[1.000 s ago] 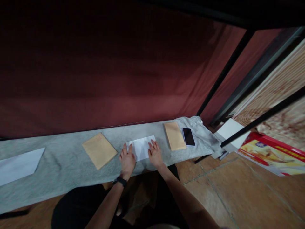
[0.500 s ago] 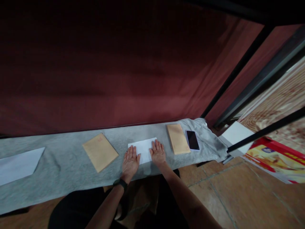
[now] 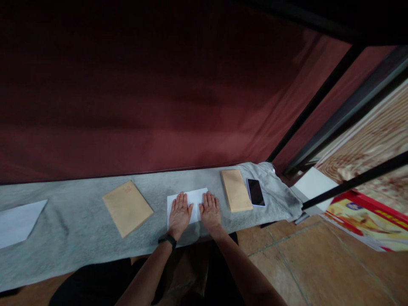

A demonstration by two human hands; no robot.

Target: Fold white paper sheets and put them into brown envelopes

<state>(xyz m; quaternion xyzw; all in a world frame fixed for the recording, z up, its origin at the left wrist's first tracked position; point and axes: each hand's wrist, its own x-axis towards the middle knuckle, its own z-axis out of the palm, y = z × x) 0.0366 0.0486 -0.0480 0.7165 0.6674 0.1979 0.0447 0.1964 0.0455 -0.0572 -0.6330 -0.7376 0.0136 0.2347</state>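
A small white sheet of paper (image 3: 195,200) lies on the grey cloth (image 3: 86,225). Palm down, my left hand (image 3: 180,216) rests flat on its left part, fingers stretched out and a dark band on the wrist. My right hand (image 3: 210,212) lies flat over the sheet's right edge, its fingers also extended. To the right is a stack of brown envelopes (image 3: 236,190), with a phone (image 3: 256,192) beside it, screen dark. Another brown envelope or stack (image 3: 128,208) lies tilted on the left.
More white paper (image 3: 21,223) lies at the far left of the cloth. A dark red curtain-like surface (image 3: 153,144) rises behind. On the right are a black metal bar (image 3: 353,180), a white panel (image 3: 314,185) and a red and yellow box (image 3: 369,219) above the tiled floor.
My left hand has moved inward and up on the white sheet, away from its left edge. My right hand has shifted slightly. The whole view has moved a little.
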